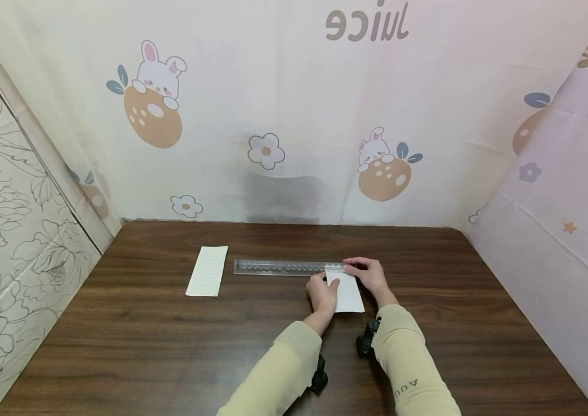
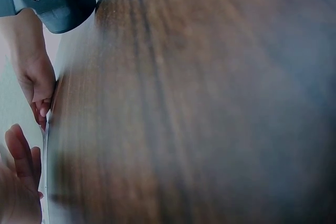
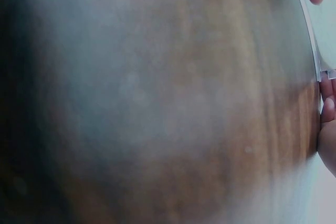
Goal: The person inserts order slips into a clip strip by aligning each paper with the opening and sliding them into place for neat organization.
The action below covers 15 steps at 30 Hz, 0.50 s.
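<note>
A clear plastic ruler lies crosswise on the table, and its right end meets the top of a white sheet of paper. My left hand holds the paper's left edge, thumb over the sheet and curled fingers beside it, just below the ruler. At the ruler's right end my right hand pinches the ruler and the paper's top corner between thumb and fingers. In the left wrist view both hands show at the left edge; the right wrist view catches only part of the right hand, and the grip is partly hidden.
Left of the ruler lies a second slip of lined paper. The brown wooden table ends at a patterned curtain at the back. Black wrist cameras sit under both sleeves.
</note>
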Available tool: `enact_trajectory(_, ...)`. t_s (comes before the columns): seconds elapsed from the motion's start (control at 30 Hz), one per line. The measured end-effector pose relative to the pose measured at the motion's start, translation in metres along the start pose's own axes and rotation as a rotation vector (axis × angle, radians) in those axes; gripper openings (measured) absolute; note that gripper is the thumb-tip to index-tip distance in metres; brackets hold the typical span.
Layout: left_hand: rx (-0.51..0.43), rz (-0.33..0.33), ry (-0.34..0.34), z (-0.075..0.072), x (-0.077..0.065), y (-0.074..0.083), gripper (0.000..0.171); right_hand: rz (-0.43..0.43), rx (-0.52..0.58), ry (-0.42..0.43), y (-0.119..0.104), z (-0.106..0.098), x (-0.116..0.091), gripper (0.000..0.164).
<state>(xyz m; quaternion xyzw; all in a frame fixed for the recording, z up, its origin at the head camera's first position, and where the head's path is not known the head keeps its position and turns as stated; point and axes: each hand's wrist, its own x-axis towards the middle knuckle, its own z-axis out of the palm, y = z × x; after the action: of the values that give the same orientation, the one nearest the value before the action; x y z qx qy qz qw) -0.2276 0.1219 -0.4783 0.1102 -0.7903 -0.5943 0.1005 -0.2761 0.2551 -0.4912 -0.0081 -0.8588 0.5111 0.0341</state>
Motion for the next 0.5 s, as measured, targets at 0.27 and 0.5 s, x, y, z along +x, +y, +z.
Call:
enact_trajectory(0.27,-0.008,-0.010,-0.008,-0.0002,-0.0003,0.0006,0.030,0.022,0.002,0.003,0.0000,0.0005,0.0007,0.026)
enact_trajectory(0.5,0.001,-0.006,-0.001,0.0000,0.0001,-0.0003,0.030,0.041,0.002,0.002,-0.0002,-0.0002,0.0008,0.025)
